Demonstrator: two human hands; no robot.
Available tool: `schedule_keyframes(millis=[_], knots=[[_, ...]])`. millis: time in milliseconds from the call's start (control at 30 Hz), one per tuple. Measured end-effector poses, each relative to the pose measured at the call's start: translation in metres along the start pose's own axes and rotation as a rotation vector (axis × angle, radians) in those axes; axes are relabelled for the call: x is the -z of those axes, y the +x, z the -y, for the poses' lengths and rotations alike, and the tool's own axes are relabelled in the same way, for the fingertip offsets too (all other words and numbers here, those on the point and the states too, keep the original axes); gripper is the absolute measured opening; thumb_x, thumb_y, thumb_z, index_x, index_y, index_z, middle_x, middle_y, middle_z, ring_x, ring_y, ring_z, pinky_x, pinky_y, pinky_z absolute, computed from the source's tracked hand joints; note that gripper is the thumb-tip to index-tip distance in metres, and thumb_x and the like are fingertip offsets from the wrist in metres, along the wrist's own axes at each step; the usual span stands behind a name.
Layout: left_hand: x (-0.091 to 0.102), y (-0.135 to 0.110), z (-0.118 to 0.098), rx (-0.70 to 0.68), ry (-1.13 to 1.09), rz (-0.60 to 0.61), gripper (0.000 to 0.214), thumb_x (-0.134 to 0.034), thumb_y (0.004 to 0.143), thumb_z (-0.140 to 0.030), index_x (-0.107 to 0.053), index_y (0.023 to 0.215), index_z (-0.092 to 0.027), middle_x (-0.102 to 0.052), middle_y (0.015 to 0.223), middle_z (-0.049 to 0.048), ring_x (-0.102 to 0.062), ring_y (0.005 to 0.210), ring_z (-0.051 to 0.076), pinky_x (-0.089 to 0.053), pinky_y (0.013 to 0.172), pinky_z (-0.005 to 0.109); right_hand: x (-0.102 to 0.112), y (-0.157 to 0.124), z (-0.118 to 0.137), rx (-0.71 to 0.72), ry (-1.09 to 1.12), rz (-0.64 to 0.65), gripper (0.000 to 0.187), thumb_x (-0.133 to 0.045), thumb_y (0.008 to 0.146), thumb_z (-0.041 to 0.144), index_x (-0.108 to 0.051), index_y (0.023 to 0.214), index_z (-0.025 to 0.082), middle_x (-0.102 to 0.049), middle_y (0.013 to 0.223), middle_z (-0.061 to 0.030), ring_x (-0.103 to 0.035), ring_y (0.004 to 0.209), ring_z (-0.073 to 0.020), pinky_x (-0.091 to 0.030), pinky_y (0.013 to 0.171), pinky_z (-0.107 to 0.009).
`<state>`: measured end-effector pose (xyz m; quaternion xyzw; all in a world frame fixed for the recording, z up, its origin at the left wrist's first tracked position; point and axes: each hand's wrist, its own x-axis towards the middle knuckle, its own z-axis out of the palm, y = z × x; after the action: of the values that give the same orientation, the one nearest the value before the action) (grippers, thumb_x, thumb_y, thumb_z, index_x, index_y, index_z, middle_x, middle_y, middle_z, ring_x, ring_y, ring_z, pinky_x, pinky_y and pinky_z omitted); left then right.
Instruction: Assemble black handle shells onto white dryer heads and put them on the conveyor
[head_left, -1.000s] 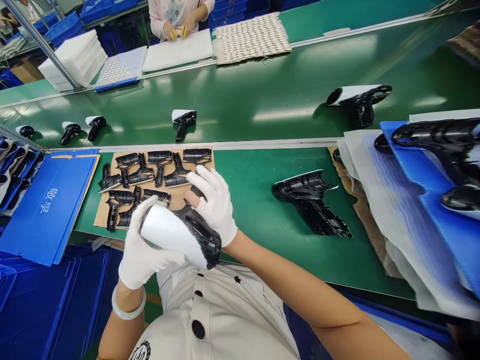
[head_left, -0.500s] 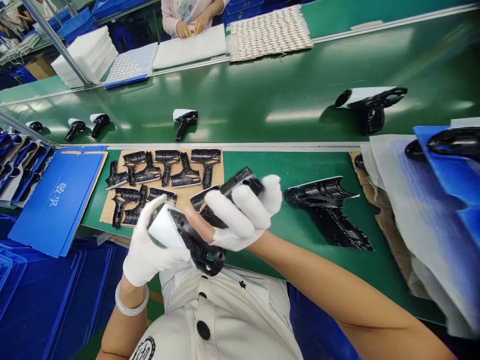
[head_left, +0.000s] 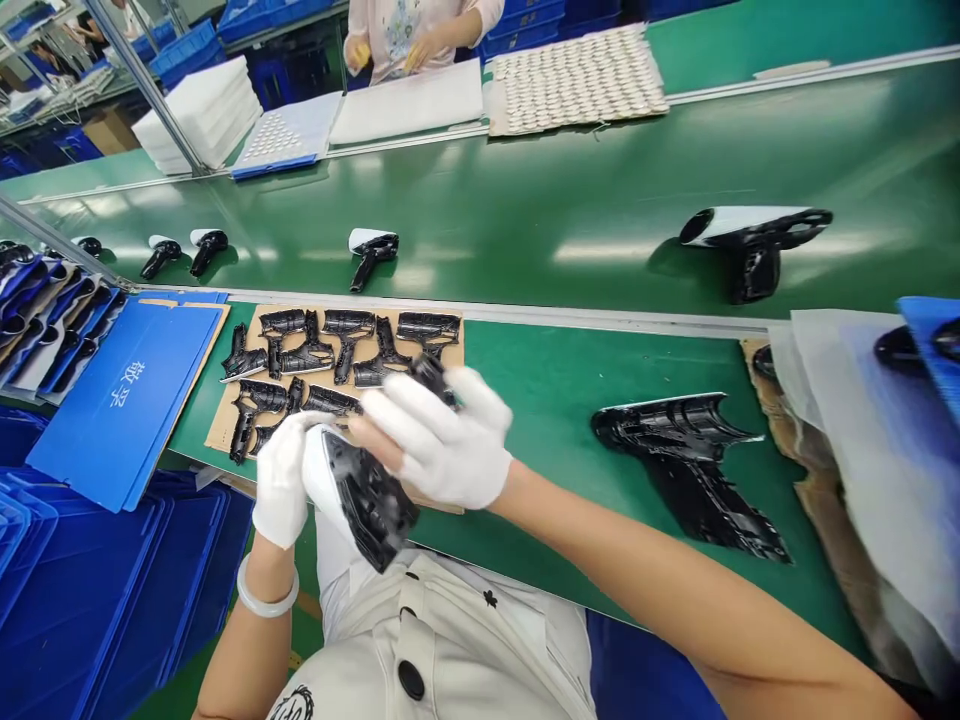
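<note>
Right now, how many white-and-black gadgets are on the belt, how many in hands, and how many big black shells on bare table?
Gadgets on belt: 5
Gadget in left hand, right hand: 1
Black shell on table: 1
Total: 7

Gloves white on both left hand and right hand. Housing in them: white shell outside, black ribbed inside. Bracelet pale, milky. Shirt cream, black buttons. Belt glossy green. Cardboard brown, small parts on it all black. Half-shell glossy black. Unit on belt: white top, black grip. Corrugated sheet blue, white characters. Crates blue. Foam stack white.
</note>
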<state>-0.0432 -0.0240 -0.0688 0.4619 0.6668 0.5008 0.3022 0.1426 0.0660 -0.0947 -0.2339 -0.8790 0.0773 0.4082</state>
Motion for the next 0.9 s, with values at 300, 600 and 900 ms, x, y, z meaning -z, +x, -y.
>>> schedule_keyframes(millis=[300, 600, 900], knots=[[-0.023, 0.033, 0.053, 0.300, 0.028, 0.056, 0.050, -0.057, 0.083, -0.057, -0.066, 0.103, -0.012, -0.069, 0.078, 0.0063, -0.049, 0.049, 0.010, -0.036, 0.042, 0.022, -0.041, 0.005, -0.179, -0.933, -0.011, 0.110, 0.035, -0.075, 0.078, 0.032, -0.060, 0.104, 0.014, -0.072, 0.091, -0.0096, -0.067, 0.075, -0.0196, -0.054, 0.066, -0.029], [-0.074, 0.044, 0.075, 0.152, 0.356, 0.278, 0.021, -0.056, 0.087, -0.027, -0.073, 0.096, -0.018, -0.074, 0.100, 0.0102, -0.066, 0.095, 0.024, -0.051, 0.092, 0.041, 0.024, -0.001, -0.372, -1.285, -0.216, -0.145, 0.028, -0.053, 0.100, 0.038, -0.063, 0.109, 0.014, -0.065, 0.103, -0.0051, -0.064, 0.086, -0.0140, -0.057, 0.076, -0.031], [-0.149, 0.066, 0.064, 0.173, 0.656, 0.574, 0.020, -0.063, 0.083, -0.016, -0.069, 0.102, -0.016, -0.068, 0.114, 0.0157, -0.056, 0.121, 0.033, -0.037, 0.109, 0.049, 0.015, 0.003, -0.356, -1.227, -0.465, -0.192, 0.035, -0.049, 0.101, 0.040, -0.061, 0.116, 0.011, -0.059, 0.120, -0.0099, -0.061, 0.106, -0.0207, -0.054, 0.090, -0.041]])
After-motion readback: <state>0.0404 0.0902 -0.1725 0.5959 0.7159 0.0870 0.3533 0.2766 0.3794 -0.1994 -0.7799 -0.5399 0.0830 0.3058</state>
